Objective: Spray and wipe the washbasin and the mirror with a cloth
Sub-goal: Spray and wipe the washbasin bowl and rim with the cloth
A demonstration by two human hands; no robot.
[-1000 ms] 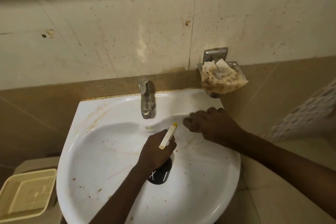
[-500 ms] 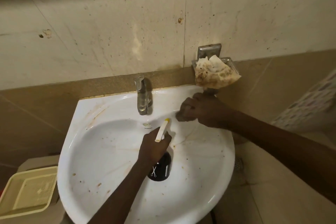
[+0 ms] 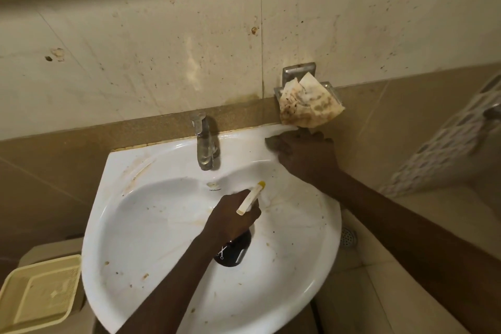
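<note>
Left hand (image 3: 230, 218), nearest the camera, is closing its fingers around the neck of a dark round spray bottle (image 3: 233, 251), holding it over the middle of the white ceramic washbasin (image 3: 130, 238); the cream nozzle (image 3: 250, 198) is lying with its long axis pointing up and to the right, toward the far right rim. Right hand (image 3: 305, 156) is resting at that rim, curled into a loose fist; any cloth inside it is hidden, so what it is pinching cannot be told. Brown specks and streaks are marking the bowl. Farther back, a chrome tap (image 3: 203, 144) is standing at the centre, and a stained crumpled paper (image 3: 309, 106) is sitting in a metal wall holder (image 3: 298, 70), just above the right hand. No mirror is appearing in view.
</note>
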